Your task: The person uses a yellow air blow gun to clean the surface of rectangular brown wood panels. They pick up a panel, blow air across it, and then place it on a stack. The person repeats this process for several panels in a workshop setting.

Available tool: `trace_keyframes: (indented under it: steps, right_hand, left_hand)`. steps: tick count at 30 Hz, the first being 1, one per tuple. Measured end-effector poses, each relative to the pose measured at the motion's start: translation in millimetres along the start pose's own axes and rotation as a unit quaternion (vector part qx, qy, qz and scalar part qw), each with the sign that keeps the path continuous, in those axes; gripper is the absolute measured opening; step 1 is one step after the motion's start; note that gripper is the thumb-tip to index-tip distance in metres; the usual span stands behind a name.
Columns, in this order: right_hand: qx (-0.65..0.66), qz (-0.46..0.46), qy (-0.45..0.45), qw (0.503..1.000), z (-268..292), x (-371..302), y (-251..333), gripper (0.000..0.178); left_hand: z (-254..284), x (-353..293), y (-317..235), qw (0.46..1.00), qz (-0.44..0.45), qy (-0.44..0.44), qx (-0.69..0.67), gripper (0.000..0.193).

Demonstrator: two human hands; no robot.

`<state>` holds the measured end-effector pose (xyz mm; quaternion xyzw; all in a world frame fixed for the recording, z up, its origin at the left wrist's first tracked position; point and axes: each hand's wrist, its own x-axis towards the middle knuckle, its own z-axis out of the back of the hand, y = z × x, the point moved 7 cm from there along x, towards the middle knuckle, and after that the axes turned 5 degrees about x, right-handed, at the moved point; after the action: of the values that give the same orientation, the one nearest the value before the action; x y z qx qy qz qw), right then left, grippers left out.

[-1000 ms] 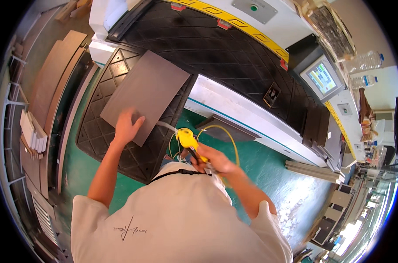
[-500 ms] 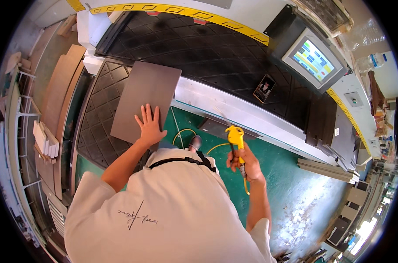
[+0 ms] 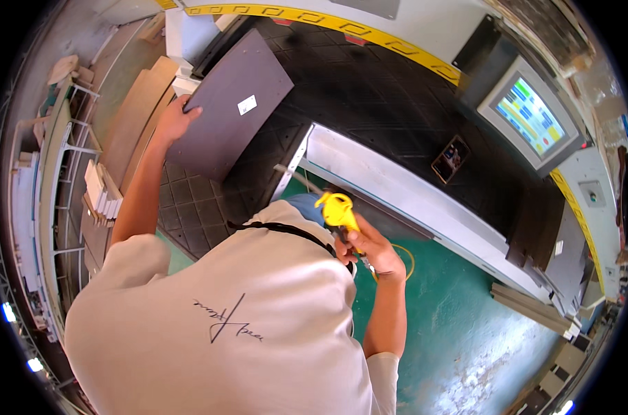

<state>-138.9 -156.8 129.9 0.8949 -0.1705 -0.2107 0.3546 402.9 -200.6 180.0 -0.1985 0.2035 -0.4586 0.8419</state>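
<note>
Rectangular brown panel [image 3: 225,128], tilted since earlier, white-labelled, left grip [image 3: 172,123] clamped on its edge, right grip [image 3: 373,249] around yellow blowgun [image 3: 339,211]

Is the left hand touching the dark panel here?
Touching: the head view shows the left hand gripping the dark panel at its left edge.

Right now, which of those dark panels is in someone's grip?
The left panel: the left hand grips its left edge. No hand touches the dark panels at far right.
</note>
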Motion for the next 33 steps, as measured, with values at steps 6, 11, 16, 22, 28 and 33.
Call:
trace_keyframes:
  steps: [6, 11, 16, 22, 28, 33]
  right_hand:
    - [-0.227, -0.088, -0.022, 0.97, 11, 75, 28, 0.051]
    - [-0.28, -0.067, -0.302, 0.909, 52, 133, 83, 0.053]
    - [-0.387, 0.032, -0.361, 0.848, 93, 233, 121, 0.049]
    - [-0.416, 0.01, -0.245, 0.875, 35, 353, 146, 0.054]
    - [-0.411, -0.148, 0.08, 0.896, -40, 336, 47, 0.046]
    - [-0.473, -0.067, -0.082, 0.874, 22, 302, 86, 0.04]
  left_hand:
    - [-38, 87, 105, 0.993, 0.041, -0.105, 0.024, 0.061]
    - [-122, 134, 106, 0.981, 0.068, 0.029, -0.179, 0.066]
    - [-147, 150, 102, 0.998, -0.035, -0.005, 0.042, 0.063]
    - [-151, 75, 106, 0.989, -0.053, -0.117, 0.069, 0.071]
    - [-150, -10, 136, 0.979, -0.067, -0.176, 0.073, 0.097]
    - [-153, -22, 135, 0.99, -0.057, -0.115, 0.066, 0.124]
